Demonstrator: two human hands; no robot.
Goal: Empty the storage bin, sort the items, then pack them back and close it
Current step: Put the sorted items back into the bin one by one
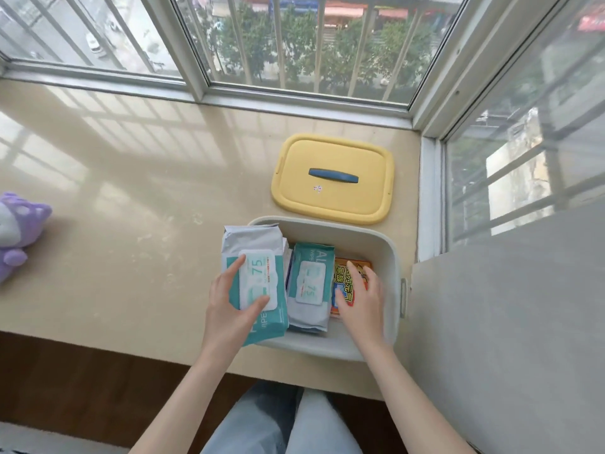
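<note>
A grey storage bin [389, 257] is set on the window sill [131, 224], with its yellow lid [330, 198] laid flat just behind it. 1 wipes pack [258, 257] is held over the bin's left rim by the left hand [226, 309], thumb and forefinger spread across its flap. A 2nd wipes pack [311, 290] is seen in the bin's middle. The orange packet [341, 281] beside it is touched by the right hand [360, 303], fingers loosely spread.
</note>
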